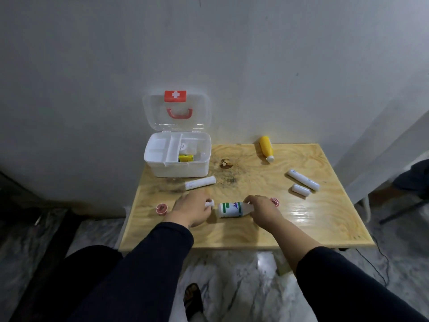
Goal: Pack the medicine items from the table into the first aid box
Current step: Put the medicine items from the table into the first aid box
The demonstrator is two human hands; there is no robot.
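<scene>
The white first aid box (pixel 178 169) stands open at the table's back left, its clear lid (pixel 151 112) upright against the wall; a yellow packet (pixel 185 158) lies inside. My left hand (pixel 191 209) is closed around a small white item (pixel 210 203) near the table's front. Just to its right, my right hand (pixel 263 211) grips the neck end of a white bottle with a green label (pixel 231 209) lying on its side. A white tube (pixel 200 182) lies in front of the box.
A yellow bottle (pixel 266 148) lies at the back. Two white tubes (pixel 303 180) (pixel 301 189) lie at the right. One small red pot (pixel 161 208) sits at the front left, another (pixel 275 201) behind my right hand. A brown stain (pixel 225 163) marks the wooden table (pixel 301 224).
</scene>
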